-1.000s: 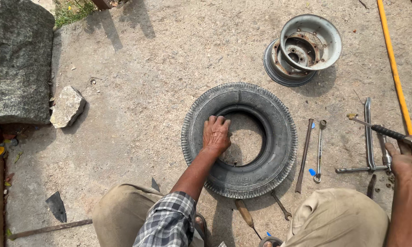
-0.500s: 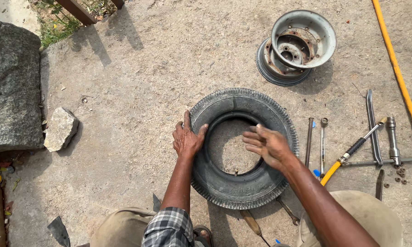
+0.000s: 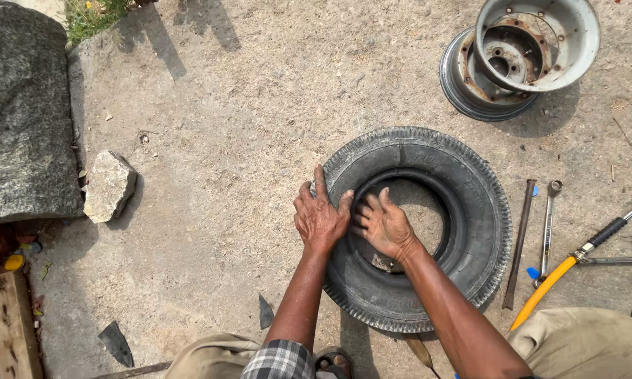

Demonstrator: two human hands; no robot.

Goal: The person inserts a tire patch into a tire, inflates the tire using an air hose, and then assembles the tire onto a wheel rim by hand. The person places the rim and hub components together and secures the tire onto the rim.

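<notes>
A small black tyre (image 3: pixel 470 210) lies flat on the concrete ground in front of me. My left hand (image 3: pixel 319 214) rests on its left sidewall, fingers spread and pressing on the rubber. Beside it, my right hand (image 3: pixel 382 224) reaches into the tyre's inner opening, fingers curled against the inside of the left bead. Neither hand holds a loose object. My knees in khaki trousers (image 3: pixel 582 344) show at the bottom edge.
Two grey metal wheel rim halves (image 3: pixel 519 52) lie at the top right. Tyre irons and a spanner (image 3: pixel 547 224), a yellow hose (image 3: pixel 547 288) and other metal tools lie right of the tyre. A large stone block (image 3: pixel 21 119), a smaller rock (image 3: pixel 109 186) and a wooden plank (image 3: pixel 10 323) are left.
My right hand came from the tools at the right onto the tyre, then slid left into its opening. My left hand shifted to the tyre's left sidewall.
</notes>
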